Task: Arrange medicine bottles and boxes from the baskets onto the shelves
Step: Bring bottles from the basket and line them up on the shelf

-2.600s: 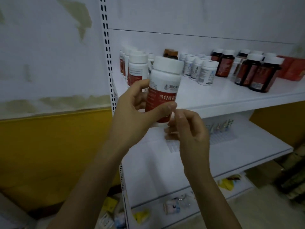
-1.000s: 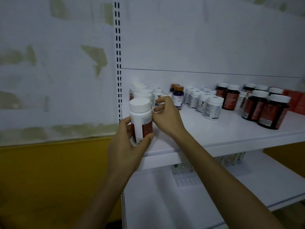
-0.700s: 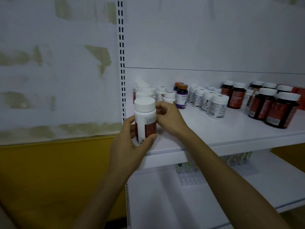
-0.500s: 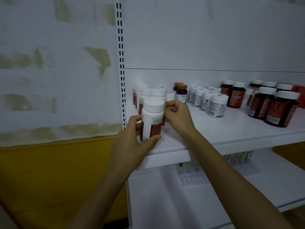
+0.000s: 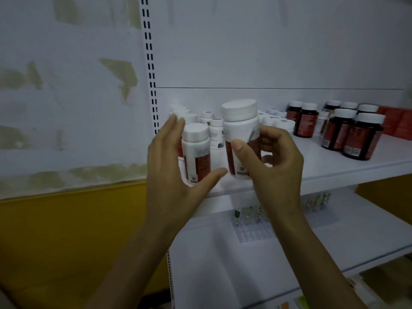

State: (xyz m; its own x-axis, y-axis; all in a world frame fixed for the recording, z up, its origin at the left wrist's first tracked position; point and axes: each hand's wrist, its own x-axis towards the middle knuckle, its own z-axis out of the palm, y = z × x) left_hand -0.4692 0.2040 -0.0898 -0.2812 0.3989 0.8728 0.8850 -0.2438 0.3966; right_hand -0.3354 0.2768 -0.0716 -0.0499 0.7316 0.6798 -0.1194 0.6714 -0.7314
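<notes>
At mid-frame, over the front edge of a white shelf [image 5: 334, 168] — one bottle stands and one is held.

Left of centre, a slotted upright [image 5: 151, 85] runs down beside the patchy wall. Just right of it the left hand [image 5: 171, 175] is spread wide with straight fingers, thumb stretched low in front of the standing bottle [image 5: 197, 152], white-capped and red-labelled; whether it touches the bottle cannot be told. Next to it the right hand [image 5: 276, 168] grips the held bottle [image 5: 240, 132], thumb across the front and fingers curled round its right side, upright at the shelf's front edge. Small white bottles [image 5: 284, 124] sit behind, and dark bottles [image 5: 361, 137] are at far right.
</notes>
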